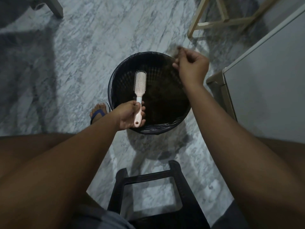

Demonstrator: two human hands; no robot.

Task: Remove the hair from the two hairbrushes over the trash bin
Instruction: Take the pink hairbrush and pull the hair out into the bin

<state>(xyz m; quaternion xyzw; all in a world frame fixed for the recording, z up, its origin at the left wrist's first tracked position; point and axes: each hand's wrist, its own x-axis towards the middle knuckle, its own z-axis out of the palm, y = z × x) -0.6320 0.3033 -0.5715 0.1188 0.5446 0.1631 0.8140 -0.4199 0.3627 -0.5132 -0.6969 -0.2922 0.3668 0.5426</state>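
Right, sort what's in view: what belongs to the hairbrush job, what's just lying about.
Job: pink hairbrush, left hand gripping its handle, right hand pinching a hair tuft, black trash bin.
Lying about: black stool, wooden frame, blue sandal, grey cabinet.

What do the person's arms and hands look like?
The left arm and right arm are bare, with no sleeves, watch or bracelets showing. The left hand and right hand wear no gloves.

one hairbrush (140, 83), one trash bin (113, 86), two hands: left hand (130, 115), right hand (192, 66), one black stool (148, 177), perhaps one hair tuft (179, 47)
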